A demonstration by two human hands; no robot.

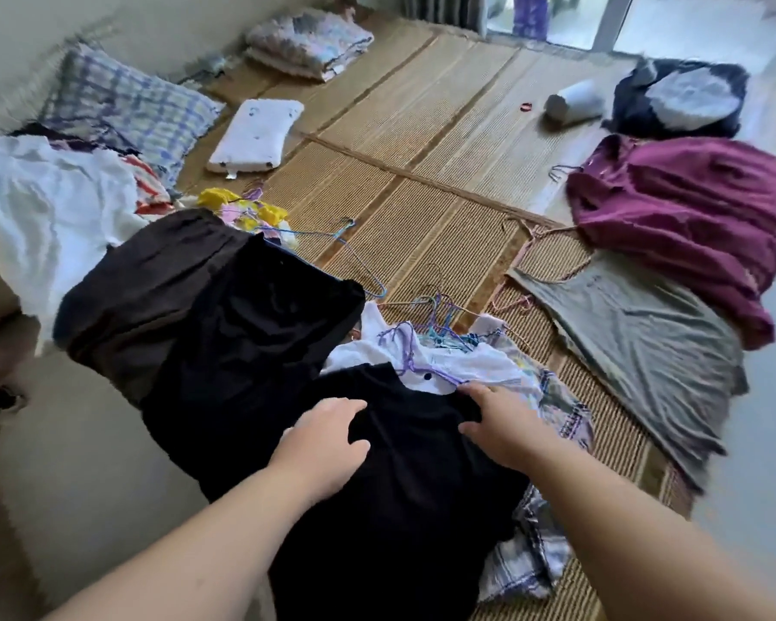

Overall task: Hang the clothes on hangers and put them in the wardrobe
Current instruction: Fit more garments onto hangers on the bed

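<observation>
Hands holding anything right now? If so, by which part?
Yes. The left hand and right hand each pinch the black garment at its top edge, one on each side.

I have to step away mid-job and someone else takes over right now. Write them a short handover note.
Left hand and right hand: both seem to pinch the black garment near its neckline; no hanger visible in it.
Loose hangers lie just beyond it on the mat.
Done: maroon garment and grey-green garment appear hangered, lying on the mat at right.
Left: hang the black one, the dark clothes and white clothes at left, then carry everything to the wardrobe, which is not in view.
</observation>
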